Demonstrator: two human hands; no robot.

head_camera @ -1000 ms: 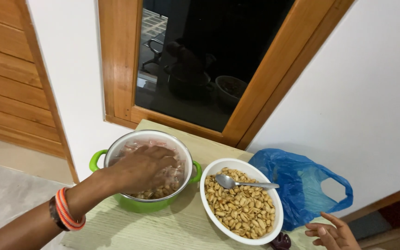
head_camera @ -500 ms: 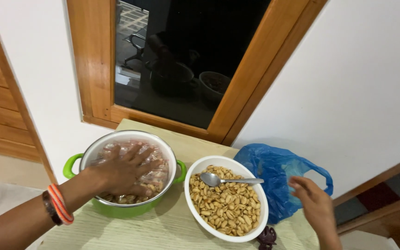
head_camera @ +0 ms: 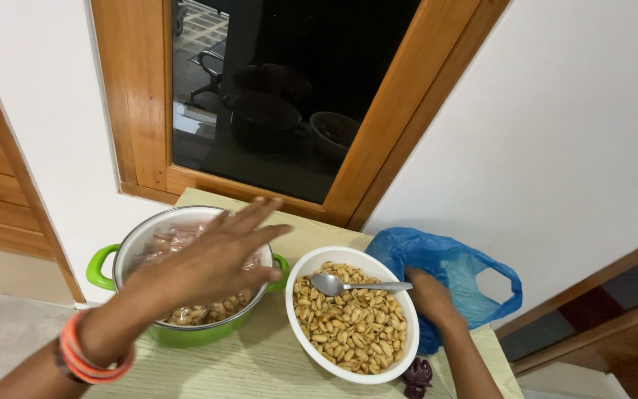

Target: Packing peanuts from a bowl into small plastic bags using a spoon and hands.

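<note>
In the head view, a green pot [head_camera: 186,332] with a steel rim and two loop handles is seen on a pale wood-grain table [head_camera: 260,366], at the left. The left hand [head_camera: 212,262] is held flat above it, fingers spread wide, nothing gripped; skins and peanuts are seen beneath it inside the pot. Orange bangles [head_camera: 83,355] are worn on that wrist. Just to the right, touching or nearly touching the pot, a white oval bowl [head_camera: 300,325] is filled with pale, skinned peanuts [head_camera: 356,332], and a steel spoon [head_camera: 348,284] is laid across them, its handle pointing right. The right hand [head_camera: 430,295] is placed at the bowl's right rim, beside a crumpled blue plastic bag [head_camera: 455,270]; whether anything is gripped cannot be told. A small dark object [head_camera: 416,373] lies at the table's near edge.

The pot is judged heavy and stiff, best taken by its handles. The peanuts are judged light, hard, smooth and loose, easily spilled; scooping is suited. The bowl looks glossy, likely slippery and breakable, and is best held at the rim.
</note>
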